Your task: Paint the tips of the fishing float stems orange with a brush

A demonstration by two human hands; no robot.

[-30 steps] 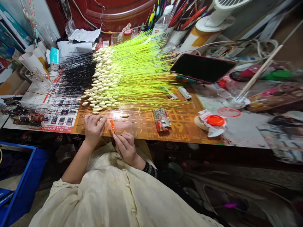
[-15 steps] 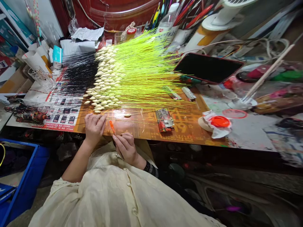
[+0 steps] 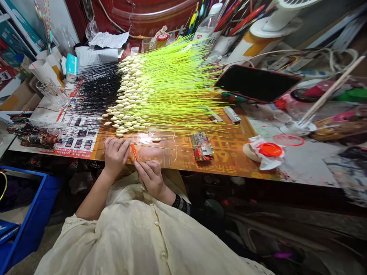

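My left hand (image 3: 115, 155) rests at the table's front edge, fingers curled and pinched on a thin float stem. Beside it my right hand (image 3: 151, 176) is closed on a small tool with an orange tip (image 3: 133, 149) that points up toward the left hand. Just beyond the hands a single cream float (image 3: 156, 139) lies on the orange mat (image 3: 172, 152). Farther back spreads a large fan of cream float bodies (image 3: 129, 97) with neon yellow stems (image 3: 177, 84) to the right and black stems (image 3: 94, 91) to the left.
A dark tablet (image 3: 256, 83) leans at the right. A small printed packet (image 3: 201, 146), an orange lid on white paper (image 3: 269, 149), a clear cup (image 3: 54, 95), pens and a white fan base crowd the table. A blue crate (image 3: 25, 214) stands at the lower left.
The hands stay almost in place; the orange tip has shifted slightly closer to my left hand. The view has drifted a little.
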